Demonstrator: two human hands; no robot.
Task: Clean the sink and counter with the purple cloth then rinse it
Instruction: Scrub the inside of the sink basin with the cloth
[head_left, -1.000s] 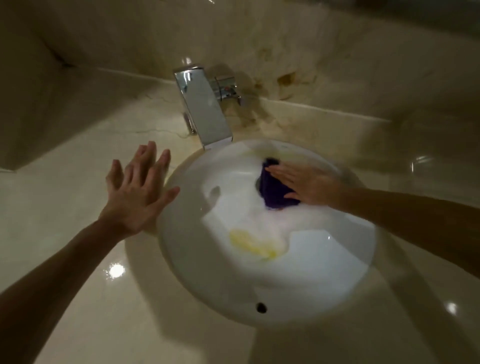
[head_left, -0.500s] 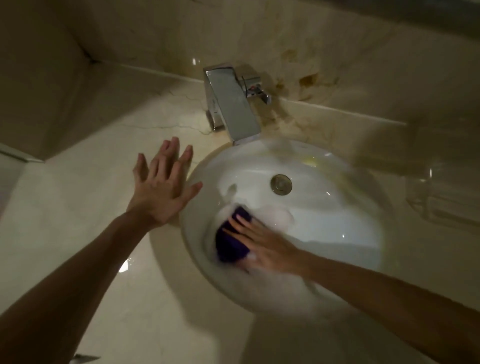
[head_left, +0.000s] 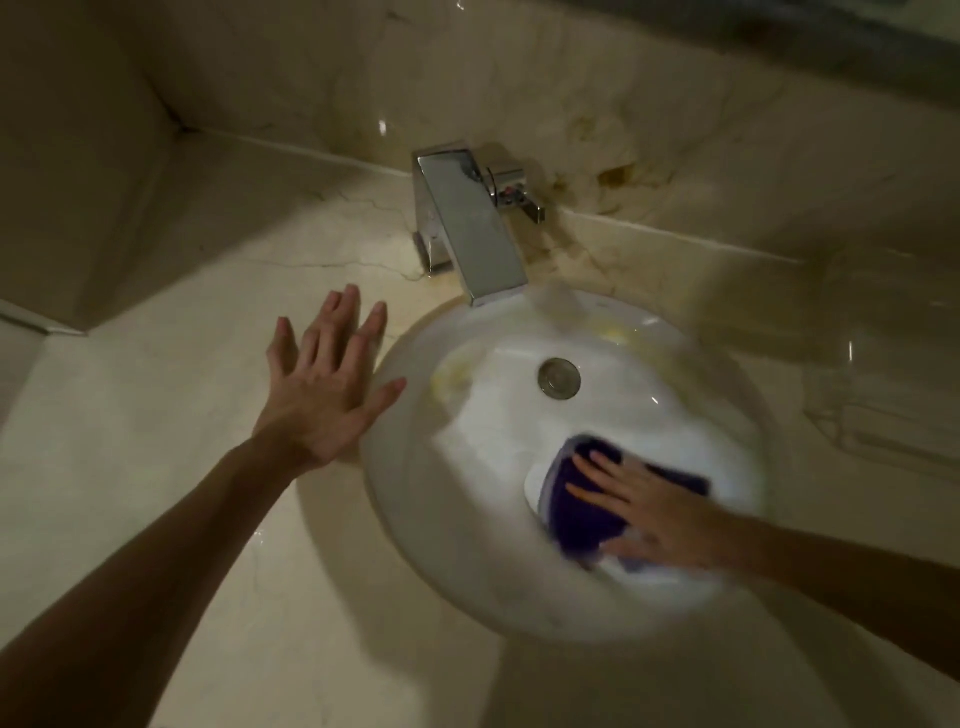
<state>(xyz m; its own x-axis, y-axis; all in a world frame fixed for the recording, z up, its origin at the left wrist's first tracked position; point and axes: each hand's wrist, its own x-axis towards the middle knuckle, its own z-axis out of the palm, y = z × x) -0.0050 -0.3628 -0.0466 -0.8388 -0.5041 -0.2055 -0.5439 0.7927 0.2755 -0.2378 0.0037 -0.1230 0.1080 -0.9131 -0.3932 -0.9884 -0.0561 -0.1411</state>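
The purple cloth lies inside the white round sink, on the right part of the bowl. My right hand presses flat on the cloth, fingers spread and pointing left, blurred by motion. White foam covers much of the bowl around the cloth. My left hand rests flat and open on the beige marble counter, its fingertips at the sink's left rim. The round metal drain shows uncovered above the cloth.
A square chrome faucet with a side lever juts over the sink's back edge. Yellowish streaks mark the bowl's back rim. Marble walls rise behind and at left. A clear dish stands on the counter at right.
My right hand has swept the cloth from the bowl's left side to its right front part. Earlier it was over the drain. My left hand has stayed put on the counter.
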